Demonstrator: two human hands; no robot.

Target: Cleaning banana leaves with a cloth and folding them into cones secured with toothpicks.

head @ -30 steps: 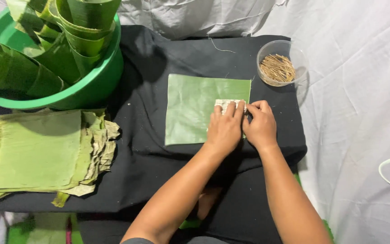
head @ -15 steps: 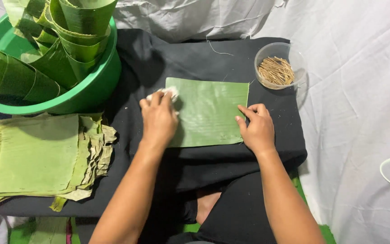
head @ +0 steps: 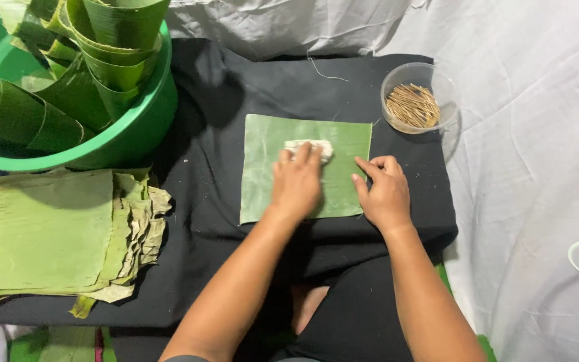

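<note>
We are looking at a square piece of green leaf [head: 330,191] lying flat on a black cloth [head: 216,174]. The leaf is pale, matte green with faint lengthwise streaks, its edges cut straight, and it is sitting smooth with no folds or curls showing. Near the leaf's far edge a small whitish rag [head: 311,147] is resting on it, bunched up.

Our left hand [head: 296,182] is lying palm down across the middle of the leaf, fingers together and pressing on the rag, which is peeking out past the fingertips. Our right hand [head: 384,192] is sitting at the leaf's right edge, loosely curled and holding nothing, its thumb and forefinger pinning that edge against the cloth.

Just beyond the leaf's far right corner a clear round plastic tub [head: 418,99] is standing, holding a heap of thin wooden picks [head: 413,106]. To the left of the leaf, well apart from it, a stack of flat cut leaves [head: 48,234] is lying with frayed, yellowing edges. Beyond that stack, to the far left of the leaf, a green basin [head: 142,127] is holding rolled leaf strips [head: 112,40] standing upright. White sheeting [head: 531,174] is spreading out on the right of the leaf, past the black cloth.
</note>
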